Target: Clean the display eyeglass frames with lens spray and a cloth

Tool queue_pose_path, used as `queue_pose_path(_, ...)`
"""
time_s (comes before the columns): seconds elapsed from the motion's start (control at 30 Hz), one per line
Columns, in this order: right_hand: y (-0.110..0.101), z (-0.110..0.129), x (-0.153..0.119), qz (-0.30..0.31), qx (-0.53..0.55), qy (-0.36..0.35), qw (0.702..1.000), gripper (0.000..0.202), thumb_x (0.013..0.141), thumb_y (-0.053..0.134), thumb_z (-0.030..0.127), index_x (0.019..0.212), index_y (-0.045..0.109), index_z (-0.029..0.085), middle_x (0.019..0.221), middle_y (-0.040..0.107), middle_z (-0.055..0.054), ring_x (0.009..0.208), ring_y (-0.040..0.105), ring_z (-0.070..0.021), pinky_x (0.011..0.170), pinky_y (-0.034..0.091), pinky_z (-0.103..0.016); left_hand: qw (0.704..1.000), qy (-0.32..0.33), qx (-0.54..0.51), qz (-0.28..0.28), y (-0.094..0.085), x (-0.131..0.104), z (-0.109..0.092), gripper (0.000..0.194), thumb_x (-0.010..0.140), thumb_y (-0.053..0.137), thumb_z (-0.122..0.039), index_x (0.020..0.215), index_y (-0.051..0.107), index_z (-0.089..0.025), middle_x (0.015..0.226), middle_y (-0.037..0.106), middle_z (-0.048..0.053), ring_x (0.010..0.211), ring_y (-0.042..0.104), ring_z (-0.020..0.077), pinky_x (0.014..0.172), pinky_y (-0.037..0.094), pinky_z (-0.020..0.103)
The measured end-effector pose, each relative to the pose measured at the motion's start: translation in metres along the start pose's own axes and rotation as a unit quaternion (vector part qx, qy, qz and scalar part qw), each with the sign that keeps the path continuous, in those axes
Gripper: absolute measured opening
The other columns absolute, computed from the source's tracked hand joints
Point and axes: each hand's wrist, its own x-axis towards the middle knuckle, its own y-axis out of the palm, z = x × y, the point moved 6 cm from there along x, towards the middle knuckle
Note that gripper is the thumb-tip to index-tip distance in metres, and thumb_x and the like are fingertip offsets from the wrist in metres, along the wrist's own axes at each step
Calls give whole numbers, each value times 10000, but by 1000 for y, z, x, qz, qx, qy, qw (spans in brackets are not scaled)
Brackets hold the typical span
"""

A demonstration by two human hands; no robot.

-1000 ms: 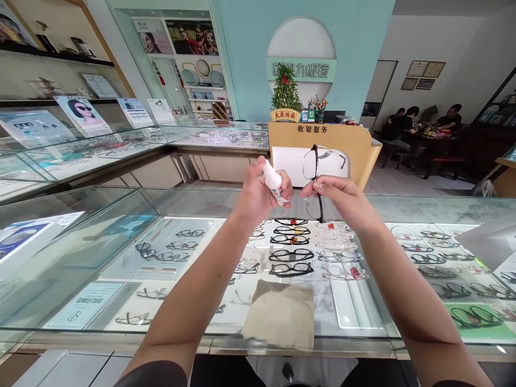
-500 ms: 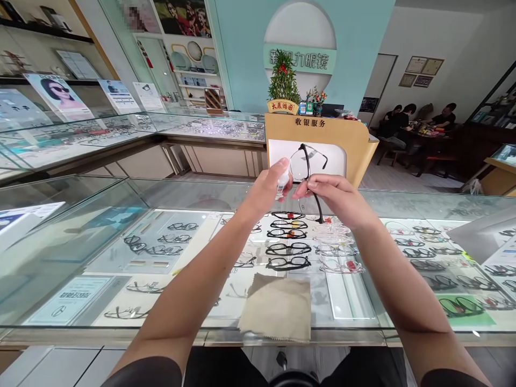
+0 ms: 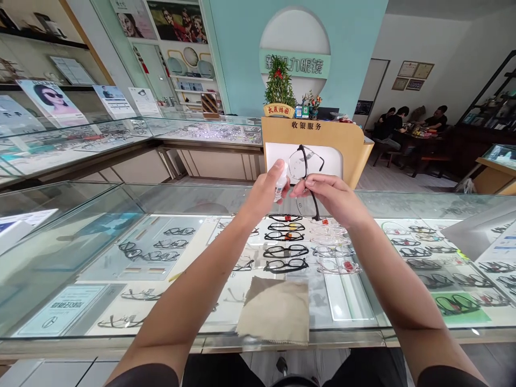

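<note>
My left hand (image 3: 266, 191) is closed around a small white spray bottle (image 3: 281, 185), its thumb up by the top. Just right of it, my right hand (image 3: 328, 196) pinches a pair of eyeglasses (image 3: 305, 161) near the middle of the frame. The glasses are dark-rimmed with clear lenses and are held on end, one lens above the fingers and the other below. Drops or marks show on the upper lens, facing the bottle. Below the hands, a beige cleaning cloth (image 3: 276, 309) lies flat on the glass counter near its front edge.
The glass display counter (image 3: 193, 338) holds rows of eyeglasses (image 3: 286, 251) under its top. Another display case (image 3: 209, 129) runs along the back left. A wooden cashier desk (image 3: 355, 145) with a plant (image 3: 279, 83) stands ahead. Several people (image 3: 397, 124) sit at a table at the far right.
The whole view has shifted slightly down and left. More marks show on the upper lens. Both hands keep their grips and stay close together.
</note>
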Motion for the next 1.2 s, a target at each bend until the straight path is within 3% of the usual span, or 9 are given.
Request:
queue_pose_path(0.2, -13, -7, 7, -68, 87, 0, 994, 257, 1002, 720, 472, 930, 842, 257, 1058, 836, -57, 1042, 736, -215, 1044, 578, -386, 999, 1, 26, 22, 3, -2, -1, 791, 995, 409, -917, 667, 601, -224, 647, 568, 40, 598, 524, 173, 610, 460, 331)
queue_pose_path(0.43, -25, -13, 10, -109, 102, 11, 989, 296, 933, 744, 534, 889, 776, 243, 1022, 818, -71, 1034, 751, -215, 975, 610, -359, 998, -9, 43, 46, 6, -3, -2, 733, 989, 479, -858, 643, 576, -219, 626, 544, 37, 591, 507, 166, 604, 436, 324)
queue_pose_path(0.63, -27, -11, 10, -115, 42, 12, 992, 356, 976, 711, 609, 919, 735, 259, 1100, 814, -59, 1122, 764, -220, 1021, 615, -364, 996, 5, 63, 61, 15, -5, -6, 747, 986, 548, -850, 602, 519, -210, 590, 505, 25, 546, 452, 142, 584, 358, 338)
queue_pose_path(0.97, -24, -5, 10, -133, 1, 17, 991, 469, 969, 700, 728, 928, 736, 262, 1132, 811, -74, 1174, 749, -268, 1018, 631, -422, 995, 11, 83, 63, 15, -5, -7, 728, 1055, 521, -764, 592, 529, -202, 588, 469, 17, 534, 426, 135, 612, 348, 348)
queue_pose_path(1.2, -25, -10, 11, -121, 5, 11, 993, 465, 973, 679, 728, 949, 738, 268, 1144, 800, -73, 1164, 755, -258, 1045, 609, -414, 993, 11, 93, 67, 16, -5, -6, 734, 1002, 553, -816, 589, 489, -212, 575, 473, 19, 547, 409, 141, 572, 291, 345)
